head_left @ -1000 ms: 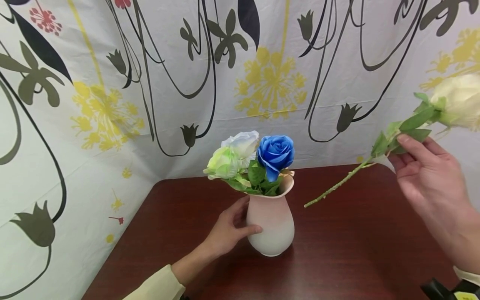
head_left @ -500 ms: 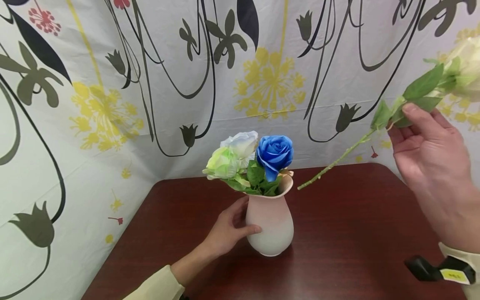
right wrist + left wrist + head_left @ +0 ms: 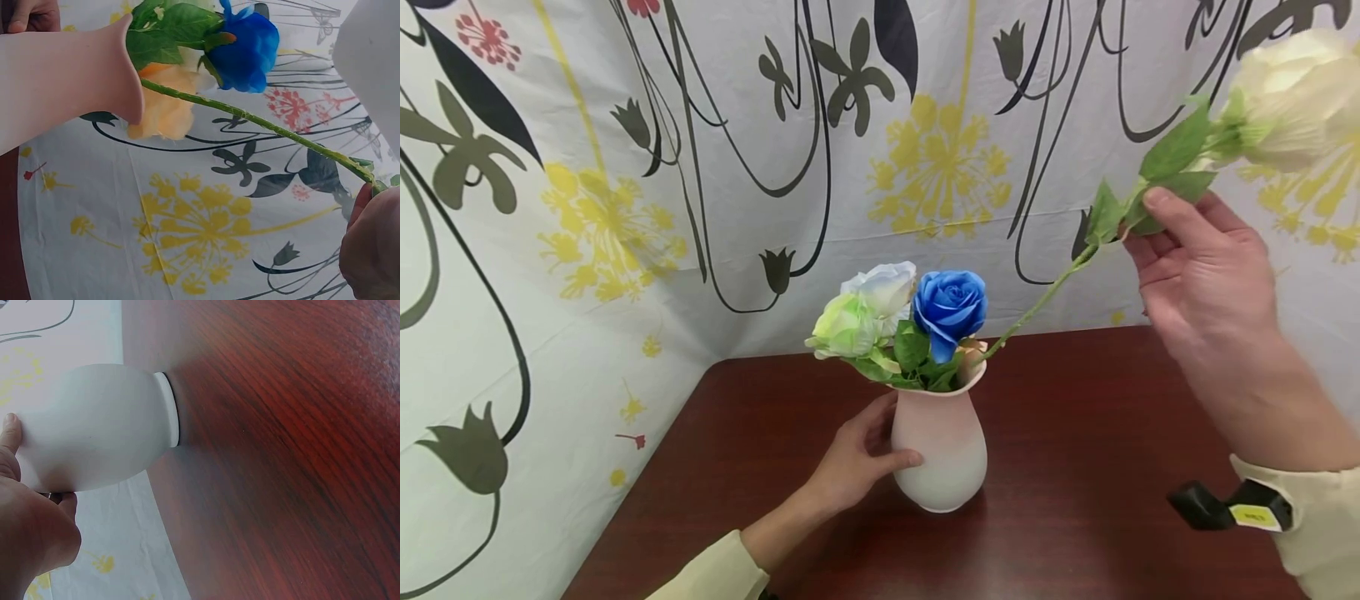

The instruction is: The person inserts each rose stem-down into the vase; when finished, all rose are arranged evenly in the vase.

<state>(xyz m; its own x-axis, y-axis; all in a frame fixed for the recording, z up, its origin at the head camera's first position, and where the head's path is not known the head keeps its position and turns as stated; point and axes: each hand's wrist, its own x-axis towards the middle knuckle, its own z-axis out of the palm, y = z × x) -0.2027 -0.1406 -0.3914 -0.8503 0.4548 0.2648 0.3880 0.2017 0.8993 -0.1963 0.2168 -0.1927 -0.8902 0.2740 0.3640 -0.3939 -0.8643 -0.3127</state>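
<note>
A pale pink-and-white vase point(image 3: 943, 454) stands upright on the table. My left hand point(image 3: 853, 462) grips its side, thumb across the front and fingers behind. High on the right, my right hand point(image 3: 1213, 279) pinches a white rose point(image 3: 1292, 100) by its leafy stem, bloom tilted up to the right. The lower end of that stem point(image 3: 262, 122) reaches the vase's mouth; its tip is hidden at the rim. Inside the vase are a blue rose point(image 3: 951, 310), a green-yellow rose point(image 3: 844, 327), a pale bluish-white rose point(image 3: 883, 287) and a peach-coloured flower point(image 3: 165, 115).
A dark red-brown wooden table point(image 3: 1075, 500) lies under the vase. Behind and to the left hangs a white cloth point(image 3: 737, 208) printed with grey stems and yellow flowers. A black device point(image 3: 1232, 507) with a yellow label sits on the right cuff.
My right hand has moved left and a little up with the white rose, bringing the stem's lower end from beside the vase to its mouth. The left hand and vase have stayed put.
</note>
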